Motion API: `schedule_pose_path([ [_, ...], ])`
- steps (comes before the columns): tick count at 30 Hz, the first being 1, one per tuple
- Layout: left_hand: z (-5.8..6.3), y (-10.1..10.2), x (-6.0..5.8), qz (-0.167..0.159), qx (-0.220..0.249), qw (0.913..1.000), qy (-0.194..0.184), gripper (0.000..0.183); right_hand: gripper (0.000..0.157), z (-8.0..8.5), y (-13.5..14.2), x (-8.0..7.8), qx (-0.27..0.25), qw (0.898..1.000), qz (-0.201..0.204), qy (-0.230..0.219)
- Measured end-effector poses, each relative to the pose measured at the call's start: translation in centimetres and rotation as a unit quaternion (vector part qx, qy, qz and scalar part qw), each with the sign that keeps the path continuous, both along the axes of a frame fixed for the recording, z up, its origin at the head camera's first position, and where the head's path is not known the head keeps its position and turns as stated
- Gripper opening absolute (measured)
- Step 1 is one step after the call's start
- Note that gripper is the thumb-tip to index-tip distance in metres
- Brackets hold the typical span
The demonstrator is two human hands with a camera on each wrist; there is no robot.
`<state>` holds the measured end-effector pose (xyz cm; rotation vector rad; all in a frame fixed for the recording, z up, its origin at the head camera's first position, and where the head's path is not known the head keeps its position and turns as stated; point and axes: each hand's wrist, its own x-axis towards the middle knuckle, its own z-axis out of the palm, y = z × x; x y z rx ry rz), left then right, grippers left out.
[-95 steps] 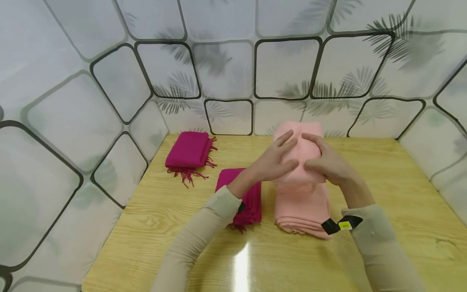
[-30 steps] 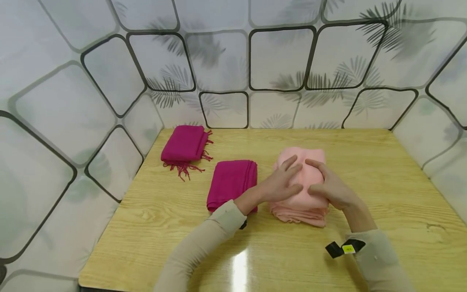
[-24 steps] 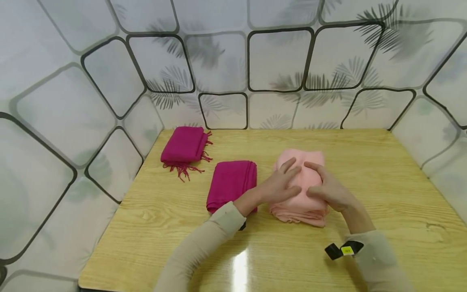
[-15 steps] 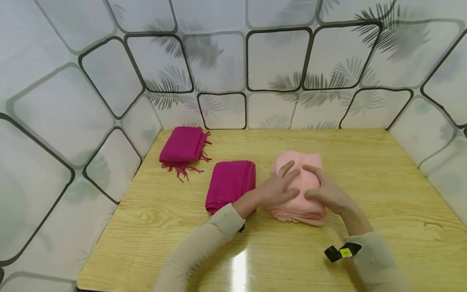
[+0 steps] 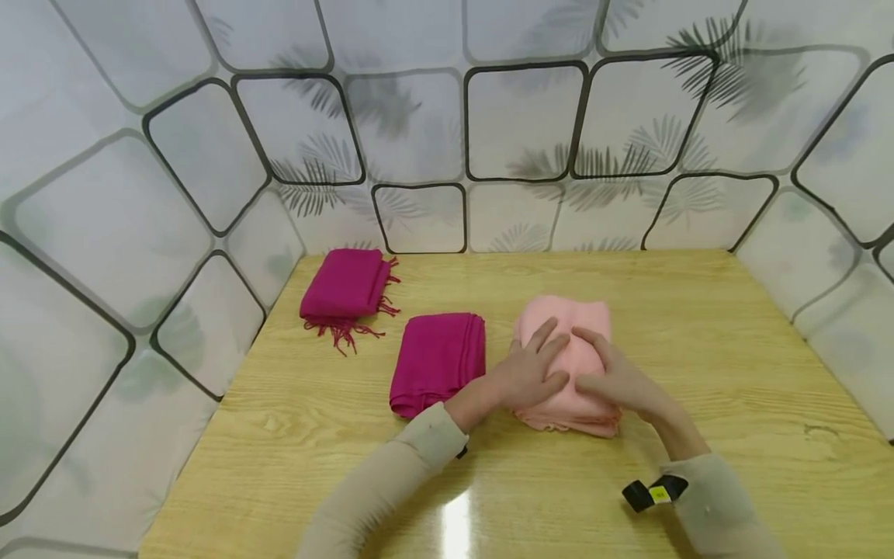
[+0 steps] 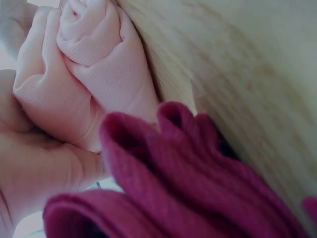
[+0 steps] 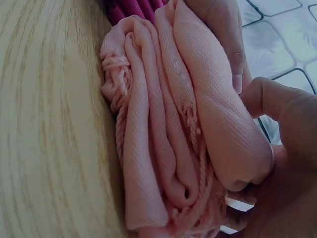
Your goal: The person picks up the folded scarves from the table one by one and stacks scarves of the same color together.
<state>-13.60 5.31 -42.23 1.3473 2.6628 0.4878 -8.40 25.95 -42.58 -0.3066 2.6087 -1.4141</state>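
Observation:
A folded pink scarf (image 5: 587, 314) lies on top of another folded pink scarf (image 5: 569, 425), right of the table's middle. My left hand (image 5: 525, 374) holds the upper scarf at its left side, fingers spread over the top. From the right side my right hand (image 5: 621, 380) grips it too, the thumb near the left one. In the right wrist view the upper scarf (image 7: 223, 94) bulges beside the thick folds and twisted fringe of the lower scarf (image 7: 141, 139). Below my left forearm, a folded magenta scarf (image 5: 438, 361) is partly covered at its near corner.
A second folded magenta scarf (image 5: 345, 286), with fringe hanging out, lies at the table's back left. The wooden table (image 5: 293, 466) is bounded by patterned walls (image 5: 412, 116) behind and on both sides.
The upper pink scarf was held raised over the lower one; both hands have brought it down onto it. In the last second the hands have hardly moved, while the head view shifted slightly.

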Motion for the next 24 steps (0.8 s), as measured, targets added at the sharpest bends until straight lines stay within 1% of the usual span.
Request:
schedule_pose_path([
  [3,-0.3,0.0,0.3,0.004,0.005,1.0,0.0,0.059,0.081,-0.3,0.0,0.2,0.018,1.0,0.002,0.013],
  [5,-0.5,0.0,0.5,0.006,0.006,1.0,-0.001,0.059,0.081,-0.4,-0.1,0.4,0.026,1.0,0.0,0.013],
  [11,-0.9,0.1,0.6,0.019,0.005,0.9998,-0.005,0.061,0.08,-0.4,-0.2,0.5,0.02,1.0,-0.003,0.0],
  [19,-0.7,0.1,0.4,0.034,-0.003,0.9994,0.0,0.06,0.08,-0.7,0.2,-0.6,0.0,1.0,0.012,0.003],
  [24,-0.7,0.5,0.1,0.041,-0.014,0.9989,0.015,0.06,0.081,-0.7,0.7,-1.5,-0.026,0.999,0.024,-0.011],
])
